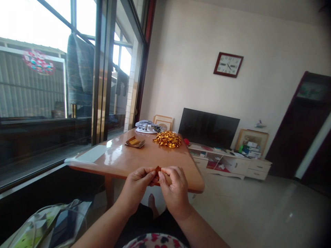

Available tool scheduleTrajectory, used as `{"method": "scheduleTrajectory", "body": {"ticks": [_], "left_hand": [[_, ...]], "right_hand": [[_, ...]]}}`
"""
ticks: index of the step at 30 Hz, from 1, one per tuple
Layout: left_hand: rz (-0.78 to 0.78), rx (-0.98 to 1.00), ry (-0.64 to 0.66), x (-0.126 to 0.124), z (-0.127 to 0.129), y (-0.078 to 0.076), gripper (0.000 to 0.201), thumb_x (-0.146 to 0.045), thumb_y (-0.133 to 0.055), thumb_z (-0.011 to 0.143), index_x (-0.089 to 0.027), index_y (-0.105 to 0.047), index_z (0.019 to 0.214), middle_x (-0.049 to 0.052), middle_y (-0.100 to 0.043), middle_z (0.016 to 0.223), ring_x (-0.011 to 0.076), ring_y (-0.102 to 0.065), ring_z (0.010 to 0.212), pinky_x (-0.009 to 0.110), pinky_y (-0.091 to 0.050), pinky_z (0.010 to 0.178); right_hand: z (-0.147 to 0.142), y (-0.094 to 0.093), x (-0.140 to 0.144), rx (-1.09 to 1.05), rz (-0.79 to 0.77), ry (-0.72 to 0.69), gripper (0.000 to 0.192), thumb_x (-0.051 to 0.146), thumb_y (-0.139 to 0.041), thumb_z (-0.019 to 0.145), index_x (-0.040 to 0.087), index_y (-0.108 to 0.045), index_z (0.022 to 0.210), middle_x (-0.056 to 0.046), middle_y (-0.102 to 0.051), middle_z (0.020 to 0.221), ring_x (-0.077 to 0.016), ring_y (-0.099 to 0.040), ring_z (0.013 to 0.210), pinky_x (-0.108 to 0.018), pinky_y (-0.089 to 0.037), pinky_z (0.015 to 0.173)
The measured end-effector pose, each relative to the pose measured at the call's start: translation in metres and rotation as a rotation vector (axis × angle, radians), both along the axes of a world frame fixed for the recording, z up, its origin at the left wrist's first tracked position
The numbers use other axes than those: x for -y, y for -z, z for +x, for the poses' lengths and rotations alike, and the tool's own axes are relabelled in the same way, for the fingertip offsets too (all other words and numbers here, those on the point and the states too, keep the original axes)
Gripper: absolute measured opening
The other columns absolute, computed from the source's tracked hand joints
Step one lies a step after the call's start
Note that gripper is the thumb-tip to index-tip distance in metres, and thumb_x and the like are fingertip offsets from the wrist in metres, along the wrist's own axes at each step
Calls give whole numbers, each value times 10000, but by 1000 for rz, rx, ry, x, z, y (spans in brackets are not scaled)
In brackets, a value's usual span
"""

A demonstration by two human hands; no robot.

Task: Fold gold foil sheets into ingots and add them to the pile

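Note:
Both hands meet at the near edge of a glossy wooden table point(124, 160). Between their fingertips is a small folded piece of gold foil paper point(157, 169), mostly covered by the fingers. My left hand point(141, 182) pinches it from the left, thumb on top. From the other side, my right hand point(174, 184) closes thumb and forefinger on it. Further off on the tabletop lies a stack of gold-brown paper sheets point(134, 142). To its right rises a heap of shiny folded gold foil pieces point(168, 139).
Folded clothes point(148, 126) lie at the table's far end. Behind it, a television point(209, 129) stands on a white cabinet point(235, 163). A large window point(46, 86) runs along the left. Bags and cables point(49, 224) sit low at the left.

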State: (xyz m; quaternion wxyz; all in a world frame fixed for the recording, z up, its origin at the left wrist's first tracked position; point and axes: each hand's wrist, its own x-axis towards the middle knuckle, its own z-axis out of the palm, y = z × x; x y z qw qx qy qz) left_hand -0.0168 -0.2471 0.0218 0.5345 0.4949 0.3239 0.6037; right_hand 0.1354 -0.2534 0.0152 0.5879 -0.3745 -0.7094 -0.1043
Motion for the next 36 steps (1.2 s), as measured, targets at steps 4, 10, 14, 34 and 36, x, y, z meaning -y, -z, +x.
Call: {"method": "scheduleTrajectory", "body": {"ticks": [4, 10, 14, 34, 36], "left_hand": [[0, 3, -2, 0, 1, 0, 322, -400, -842, 746, -138, -795, 927, 77, -761, 790, 185, -667, 729, 279, -504, 700], [8, 9, -22, 0, 1, 2, 316, -398, -850, 734, -139, -794, 906, 76, -756, 785, 191, -661, 732, 286, -509, 701], [7, 15, -16, 0, 2, 3, 302, -387, -852, 731, -141, -793, 896, 72, -758, 782, 183, -656, 723, 277, -504, 694], [6, 5, -30, -2, 3, 7, 310, -396, -851, 730, -138, -793, 892, 72, -751, 771, 174, -637, 708, 269, -493, 681], [13, 1, -37, -3, 3, 9, 314, -403, -848, 735, -140, -794, 898, 72, -751, 776, 177, -641, 715, 272, -496, 688]], "right_hand": [[-1, 0, 0, 5, -9, 10, 125, 205, -619, 981, 224, -705, 1069, -79, -705, 972, -244, -628, 933, -389, -510, 837], [-1, 0, -1, 24, -4, 34, 123, 223, -610, 988, 226, -719, 1046, -82, -708, 946, -242, -632, 906, -393, -511, 831], [-1, 1, -1, 21, -13, 43, 112, 220, -620, 982, 223, -718, 1036, -77, -715, 948, -238, -635, 909, -387, -508, 836], [-1, 2, -3, -22, -60, 25, 108, 221, -625, 966, 222, -728, 998, -67, -711, 907, -228, -635, 875, -366, -507, 810], [-1, 3, -3, -37, -76, 15, 114, 226, -620, 968, 222, -726, 1010, -71, -711, 920, -231, -637, 887, -367, -509, 812]]}}
